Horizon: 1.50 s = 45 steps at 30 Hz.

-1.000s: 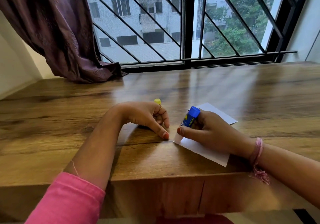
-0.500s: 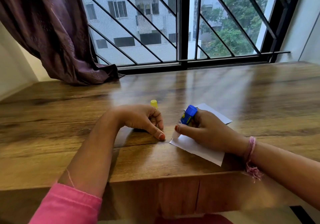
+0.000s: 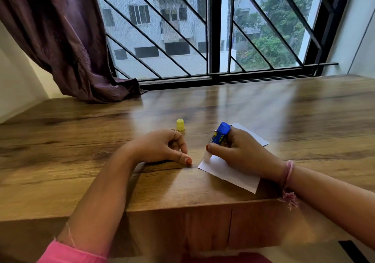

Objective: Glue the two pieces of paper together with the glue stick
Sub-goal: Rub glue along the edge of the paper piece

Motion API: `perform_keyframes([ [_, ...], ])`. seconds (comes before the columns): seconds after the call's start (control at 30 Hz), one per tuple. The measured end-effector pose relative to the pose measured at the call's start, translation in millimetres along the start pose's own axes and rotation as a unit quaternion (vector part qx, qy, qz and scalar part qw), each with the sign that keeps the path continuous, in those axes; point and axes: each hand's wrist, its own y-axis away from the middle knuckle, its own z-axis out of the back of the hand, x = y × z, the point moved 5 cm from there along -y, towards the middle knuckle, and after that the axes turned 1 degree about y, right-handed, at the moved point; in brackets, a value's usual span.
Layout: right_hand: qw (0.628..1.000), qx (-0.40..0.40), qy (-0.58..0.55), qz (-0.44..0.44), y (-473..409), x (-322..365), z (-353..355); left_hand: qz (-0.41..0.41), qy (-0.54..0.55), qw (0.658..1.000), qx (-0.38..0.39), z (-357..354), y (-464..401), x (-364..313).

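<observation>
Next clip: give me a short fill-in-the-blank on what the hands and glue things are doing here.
1. The right hand grips the ____ glue stick.
2. The yellow cap stands on the ____, beyond the left hand.
3. The glue stick's tip touches the white ____.

Missing words: blue; table; paper

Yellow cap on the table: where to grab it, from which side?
The cap stands upright, closed end up, apart from the left hand. Probably best to pinch its tapered side walls low, near the wider base, from straight above; the left hand sits closest.
</observation>
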Motion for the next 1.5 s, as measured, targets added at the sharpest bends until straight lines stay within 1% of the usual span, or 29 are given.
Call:
perform_keyframes([
  [0.1, 0.999, 0.030, 0.007, 0.013, 1.3, 3.1, -3.9, -0.006, -0.028, 0.999, -0.032, -0.5, 7.6, 1.6],
  [0.17, 1.000, 0.026, 0.000, 0.008, 0.6, 2.4, -3.1, -0.026, -0.077, 0.994, -0.071, -1.5, 15.7, -0.4],
  [0.27, 0.999, 0.013, -0.024, -0.021, -1.5, -2.4, -0.6, -0.087, -0.112, 0.983, -0.120, -11.4, 33.4, -10.3],
  [0.37, 0.998, 0.020, -0.048, -0.033, -2.6, -5.7, -1.8, -0.166, -0.124, 0.968, -0.139, -32.9, 54.4, -21.4],
  [0.43, 0.991, 0.022, -0.118, -0.058, -3.5, -9.8, -1.2, -0.201, -0.146, 0.957, -0.148, -45.9, 66.5, -27.1],
  [0.5, 0.977, 0.026, -0.196, -0.080, -3.6, -13.5, -0.5, -0.202, -0.194, 0.946, -0.166, -53.0, 73.7, -32.7],
  [0.57, 0.969, 0.035, -0.233, -0.080, -3.2, -14.1, 0.1, -0.207, -0.231, 0.932, -0.189, -56.9, 77.8, -38.7],
  [0.7, 0.948, 0.056, -0.304, -0.079, -3.2, -13.0, 0.2, -0.214, -0.270, 0.912, -0.220, -60.7, 82.0, -46.1],
  [0.8, 0.933, 0.027, -0.349, -0.087, -4.8, -12.8, 7.8, -0.219, -0.279, 0.907, -0.228, -62.3, 82.7, -45.4],
  [0.9, 0.948, 0.000, -0.312, -0.059, -5.0, -13.0, 17.5, -0.211, -0.302, 0.900, -0.234, -64.5, 82.4, -45.1],
  [1.07, 0.976, 0.040, -0.213, -0.030, 0.0, -9.8, 12.0, -0.202, -0.313, 0.901, -0.224, -66.4, 81.2, -42.5],
  [1.23, 0.990, 0.029, -0.133, -0.040, 2.5, -10.3, 12.2, -0.199, -0.332, 0.893, -0.230, -66.6, 81.1, -43.0],
  [1.4, 0.998, -0.004, -0.053, 0.023, 3.6, -0.8, 15.3, -0.199, -0.325, 0.895, -0.231, -65.7, 81.5, -44.0],
  [1.5, 0.999, -0.001, -0.017, 0.047, 4.9, 3.4, 14.3, -0.198, -0.322, 0.897, -0.230, -65.2, 81.0, -43.8],
])
